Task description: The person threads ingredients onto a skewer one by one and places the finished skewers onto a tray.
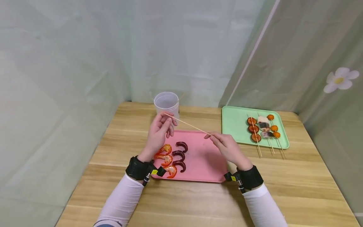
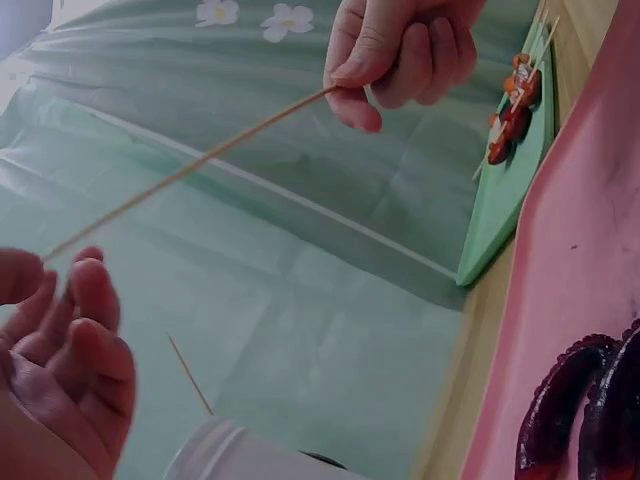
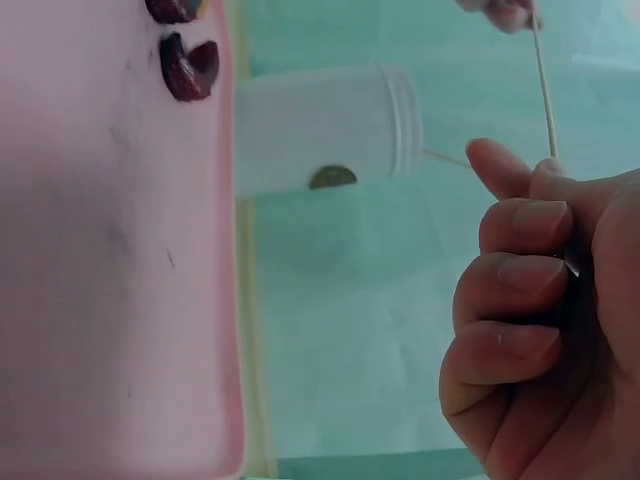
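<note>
A thin wooden skewer runs between my two hands above the pink tray. My left hand pinches its upper end between thumb and forefinger, the other fingers loosely bent. At the lower end my right hand pinches it, with the remaining fingers curled in, as the right wrist view shows. On the tray's left side lie several orange shrimp, partly covered by the left wrist. Beside them is a column of dark red curled tentacle pieces.
Behind the left hand stands a white cup with a skewer leaning out. A green tray at the back right holds skewered food: brown round slices, fish-like chunks and orange balls. Curtains enclose the wooden table.
</note>
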